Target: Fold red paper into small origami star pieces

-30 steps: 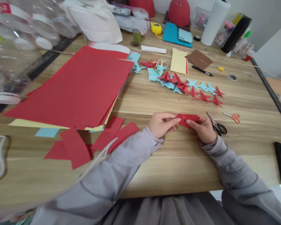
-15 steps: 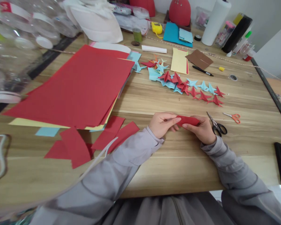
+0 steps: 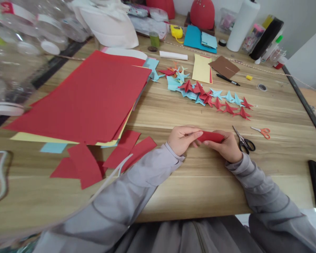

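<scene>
A small piece of red paper [image 3: 211,136], apparently folded, is held between my two hands above the table. My left hand [image 3: 183,139] pinches its left end between thumb and fingers. At its right end my right hand [image 3: 228,146] grips it, thumb along the lower edge and fingers behind. Black-handled scissors [image 3: 244,141] lie just right of my right hand, with small orange-handled scissors [image 3: 264,132] beyond them. Beyond my hands runs a row of folded red paper cranes [image 3: 229,108] and light blue paper cranes [image 3: 228,96].
Large red sheets [image 3: 89,98] are stacked at left, with cut red strips [image 3: 85,165] in front. A white cable [image 3: 113,175] passes by my left sleeve. Yellow paper [image 3: 201,68], a black pen [image 3: 228,79] and a tape measure [image 3: 176,31] lie farther back. Plastic bottles [image 3: 23,45] crowd the far left.
My right thumb has slid slightly left and down along the red paper's lower edge. Both hands otherwise stay in place.
</scene>
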{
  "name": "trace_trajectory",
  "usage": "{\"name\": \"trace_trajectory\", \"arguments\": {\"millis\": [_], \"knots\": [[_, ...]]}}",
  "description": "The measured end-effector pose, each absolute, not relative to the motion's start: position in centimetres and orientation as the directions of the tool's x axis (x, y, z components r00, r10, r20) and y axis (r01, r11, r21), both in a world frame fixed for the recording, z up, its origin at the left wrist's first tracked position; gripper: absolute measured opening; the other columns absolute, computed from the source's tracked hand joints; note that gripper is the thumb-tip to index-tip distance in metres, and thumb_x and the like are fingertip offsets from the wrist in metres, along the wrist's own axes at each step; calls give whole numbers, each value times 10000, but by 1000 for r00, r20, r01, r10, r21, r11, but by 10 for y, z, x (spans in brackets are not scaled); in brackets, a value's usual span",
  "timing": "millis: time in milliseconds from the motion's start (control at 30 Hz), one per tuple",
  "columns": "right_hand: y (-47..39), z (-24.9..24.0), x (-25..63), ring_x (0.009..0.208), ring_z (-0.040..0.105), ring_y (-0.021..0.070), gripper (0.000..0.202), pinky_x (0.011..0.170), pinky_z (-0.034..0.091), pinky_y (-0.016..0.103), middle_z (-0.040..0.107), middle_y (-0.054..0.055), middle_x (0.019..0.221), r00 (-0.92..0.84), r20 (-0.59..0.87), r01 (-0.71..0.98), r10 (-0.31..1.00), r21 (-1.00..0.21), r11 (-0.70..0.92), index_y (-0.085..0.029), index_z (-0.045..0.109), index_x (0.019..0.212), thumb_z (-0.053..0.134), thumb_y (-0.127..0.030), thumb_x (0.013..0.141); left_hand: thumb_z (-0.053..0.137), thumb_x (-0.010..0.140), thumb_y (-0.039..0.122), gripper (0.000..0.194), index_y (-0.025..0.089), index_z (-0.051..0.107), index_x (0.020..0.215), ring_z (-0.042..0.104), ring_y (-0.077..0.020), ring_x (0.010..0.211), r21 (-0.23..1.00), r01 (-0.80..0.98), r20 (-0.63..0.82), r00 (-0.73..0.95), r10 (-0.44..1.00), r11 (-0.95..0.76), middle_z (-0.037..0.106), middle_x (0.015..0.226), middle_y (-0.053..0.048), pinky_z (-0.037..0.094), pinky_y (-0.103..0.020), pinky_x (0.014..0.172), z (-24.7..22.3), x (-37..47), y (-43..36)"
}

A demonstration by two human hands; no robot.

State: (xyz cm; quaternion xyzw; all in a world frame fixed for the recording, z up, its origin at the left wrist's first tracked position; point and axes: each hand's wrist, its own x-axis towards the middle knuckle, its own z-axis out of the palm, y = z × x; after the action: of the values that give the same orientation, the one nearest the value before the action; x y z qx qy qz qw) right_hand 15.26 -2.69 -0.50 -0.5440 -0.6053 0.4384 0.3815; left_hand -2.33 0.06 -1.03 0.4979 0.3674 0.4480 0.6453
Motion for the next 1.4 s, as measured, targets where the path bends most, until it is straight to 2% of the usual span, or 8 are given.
{"name": "trace_trajectory", "arguments": {"millis": [100, 267, 600, 800, 900, 1067, 1400], "knots": [[-27, -5, 153, 543, 457, 97, 295, 508, 376, 237, 583, -13, 601, -135, 2, 329, 991, -943, 46, -148, 686, 702, 782, -421, 647, 756, 657, 446, 335, 120, 732, 730, 623, -107, 503, 974, -208, -16, 339, 941, 91, 676, 699, -46, 533, -208, 434, -9, -24, 1], [-27, -7, 154, 494, 450, 93, 293, 476, 358, 237, 589, -9, 554, -152, -35, 315, 988, -949, 15, -143, 697, 703, 758, -428, 681, 750, 669, 435, 314, 127, 734, 729, 617, -101, 495, 976, -190, -29, 366, 930, 106, 678, 662, -42, 513, -196, 436, -10, -24, 0], [-28, -10, 153, 470, 481, 97, 287, 452, 391, 234, 614, -1, 531, -134, -31, 270, 991, -963, 6, -149, 698, 679, 772, -426, 664, 796, 597, 444, 342, 126, 725, 701, 594, -113, 431, 967, -188, -100, 329, 939, 169, 660, 513, -24, 541, -233, 448, -10, -21, 1], [-27, -6, 153, 461, 473, 97, 265, 450, 376, 237, 601, -1, 520, -118, -5, 263, 993, -964, 27, -152, 687, 627, 766, -400, 675, 865, 490, 319, 291, 112, 709, 621, 610, -112, 451, 964, -155, -154, 342, 927, 217, 679, 530, -39, 554, -217, 472, -4, -20, 0], [-27, -7, 153, 477, 484, 106, 249, 459, 389, 244, 604, 3, 535, -120, 9, 256, 993, -966, 40, -158, 694, 638, 765, -392, 680, 867, 492, 329, 289, 113, 690, 570, 609, -115, 440, 967, -131, -160, 366, 917, 221, 669, 505, -42, 561, -223, 480, -3, -21, 1], [-27, -11, 154, 493, 517, 112, 264, 472, 429, 247, 633, 7, 570, -149, -24, 220, 989, -975, 10, -152, 709, 703, 777, -404, 666, 877, 461, 411, 381, 103, 676, 560, 630, -150, 433, 957, -151, -164, 421, 892, 247, 671, 504, -59, 582, -265, 486, -3, -24, 3], [-27, -7, 152, 378, 495, 81, 331, 367, 411, 203, 612, -15, 503, -230, -149, 190, 962, -976, -106, -131, 692, 800, 710, -454, 727, 886, 424, 420, 405, 103, 690, 584, 654, -160, 468, 934, -174, -221, 409, 885, 313, 678, 519, -52, 595, -260, 504, -2, -26, 3]]}}
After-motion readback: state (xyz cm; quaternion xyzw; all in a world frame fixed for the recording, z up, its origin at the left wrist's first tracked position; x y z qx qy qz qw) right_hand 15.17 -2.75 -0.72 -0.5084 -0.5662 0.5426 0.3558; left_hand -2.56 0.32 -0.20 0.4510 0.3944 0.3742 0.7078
